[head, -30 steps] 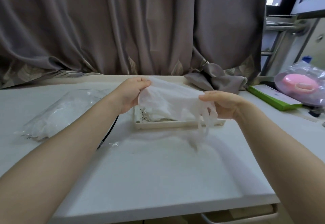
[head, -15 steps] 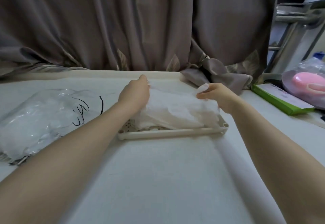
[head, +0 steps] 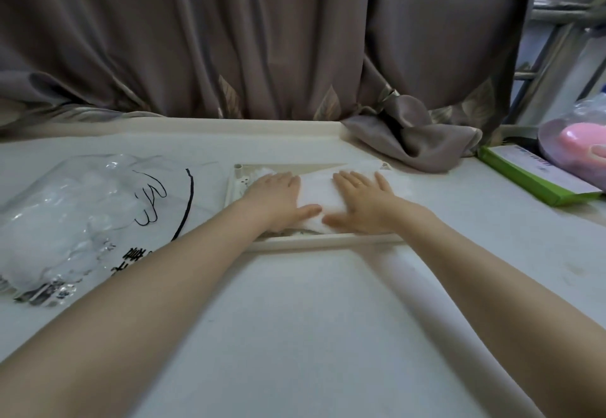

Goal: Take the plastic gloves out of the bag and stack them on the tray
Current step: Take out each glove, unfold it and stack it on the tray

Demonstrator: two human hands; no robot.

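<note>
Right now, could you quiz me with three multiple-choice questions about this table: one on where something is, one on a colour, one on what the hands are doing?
1. Where is the bag?
A. left of the tray
B. inside it
C. right of it

2. What colour is the flat box?
A. red
B. green
C. black

3. The left hand and right hand are:
A. clenched in the air
B. pressing flat on the gloves
C. inside the bag

Answers: A, it lies beyond the left arm; B, its edges are bright green; B, fingers lie straight on the white pile.

Heavy grey-brown pleated curtains are hanging behind a white rectangular tabletop, their hem bunching on its right rear corner beside a metal frame.
</note>
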